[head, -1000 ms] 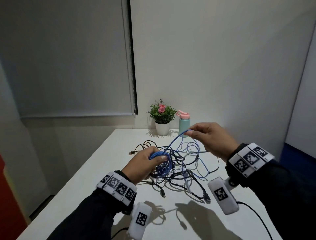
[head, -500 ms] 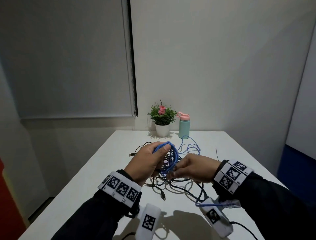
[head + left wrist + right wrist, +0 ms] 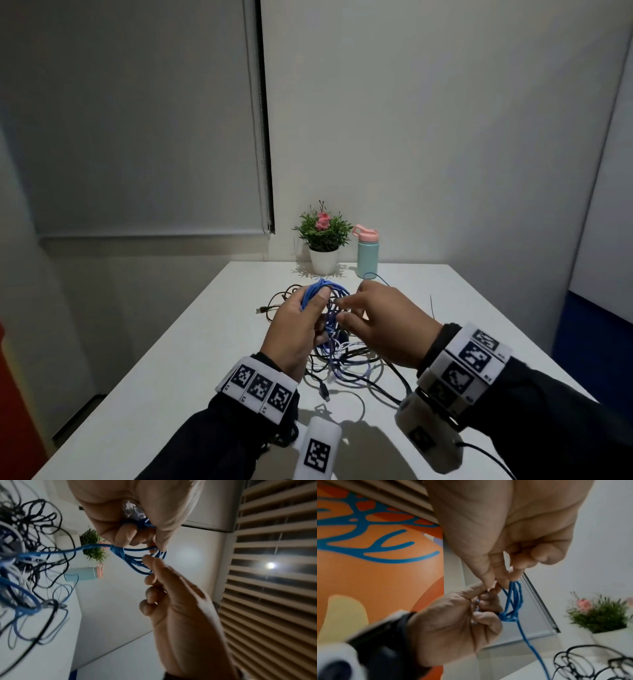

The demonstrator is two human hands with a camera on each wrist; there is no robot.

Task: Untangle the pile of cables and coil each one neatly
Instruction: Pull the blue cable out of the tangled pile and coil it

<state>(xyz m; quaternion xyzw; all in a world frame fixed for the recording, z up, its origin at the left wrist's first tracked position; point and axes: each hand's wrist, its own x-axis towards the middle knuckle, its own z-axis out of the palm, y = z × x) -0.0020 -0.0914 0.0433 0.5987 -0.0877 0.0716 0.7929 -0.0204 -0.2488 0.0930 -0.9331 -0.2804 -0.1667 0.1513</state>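
Head view looks down the table (image 3: 191, 342); both wrist views look up closely, sharing the plant (image 3: 323, 229).

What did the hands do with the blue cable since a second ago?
The right hand was stretching the blue cable out and up to the right; it has swung back in and now meets the left hand at the coil, its fingertips on the loops. The left hand lifted the coil a little and still grips it. The cable pile, potted plant and water bottle stayed put.
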